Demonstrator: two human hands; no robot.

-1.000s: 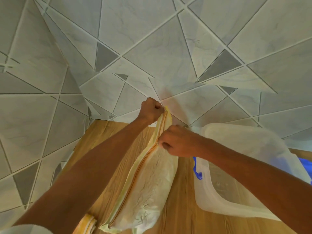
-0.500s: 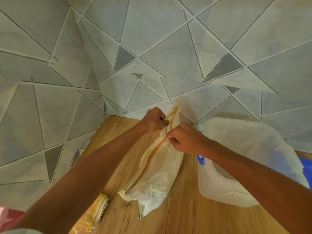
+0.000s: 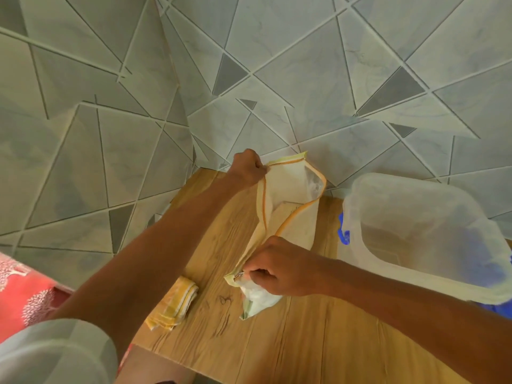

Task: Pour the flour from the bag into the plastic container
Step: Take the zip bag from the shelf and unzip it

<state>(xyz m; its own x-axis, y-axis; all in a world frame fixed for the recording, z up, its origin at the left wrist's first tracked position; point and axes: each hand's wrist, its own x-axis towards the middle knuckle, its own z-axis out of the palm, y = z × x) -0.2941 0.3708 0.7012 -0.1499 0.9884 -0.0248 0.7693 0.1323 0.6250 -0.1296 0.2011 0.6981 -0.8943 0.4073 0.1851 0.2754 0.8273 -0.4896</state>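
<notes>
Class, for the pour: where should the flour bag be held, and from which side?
Judging by its pose, grip the flour bag by the lower, flour-filled end near the right hand, from the side away from the plastic container; its unzipped mouth gapes at the far end, so it should tip rightward.

Flour bag (image 3: 291,189) lies on wooden table (image 3: 277,342) w/ its orange-edged zip mouth gaping open toward the tiled wall (image 3: 277,65). Left hand (image 3: 248,169) pinches the far end of the mouth, by the wall. Right hand (image 3: 273,267) grips the near end at the metal zip pull (image 3: 240,273), fingers closed over the bag's bulging bottom. Plastic container (image 3: 415,281) w/ blue clip (image 3: 344,231) stands just right of the bag, lid off. Folded yellow cloth (image 3: 174,306) lies left of bag, near table edge.
</notes>
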